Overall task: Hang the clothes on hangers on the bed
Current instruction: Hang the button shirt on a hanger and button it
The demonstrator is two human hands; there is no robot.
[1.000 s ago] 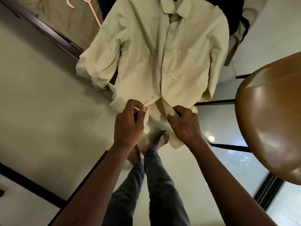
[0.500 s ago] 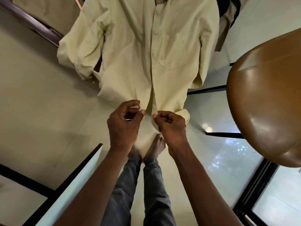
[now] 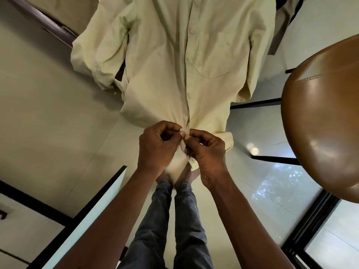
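As a pale green shirt (image 3: pixel 165 61) hangs front-on before a person, both hands meet at its lower front edge. The left hand (image 3: pixel 155 146) pinches one side of the opening between thumb and forefinger, the right hand (image 3: pixel 206 152) pinches the facing side the same way, and their fingertips (image 3: pixel 182 130) touch. The other fingers of each hand are curled in toward the palm. Above the fingertips the front runs closed in a straight buttoned line up past a chest pocket (image 3: pixel 213 63); below the knuckles the tail falls loose over the person's bare feet (image 3: pixel 186 175). The collar and whatever carries the shirt lie beyond the top of the frame, so whether a hanger is in it cannot be told. Well to the right of the right hand's fingers stands a brown chair (image 3: pixel 320 113). The step in hand appears to be fastening a low button, which is hidden between the fingertips. To do it well, the two edges should be held level so the hem lines up. The buttonhole side should then be drawn just over the button, and the button tipped through with the thumb rather than forced — a hard downward pull could tug the shirt off its support or skew its shoulders.
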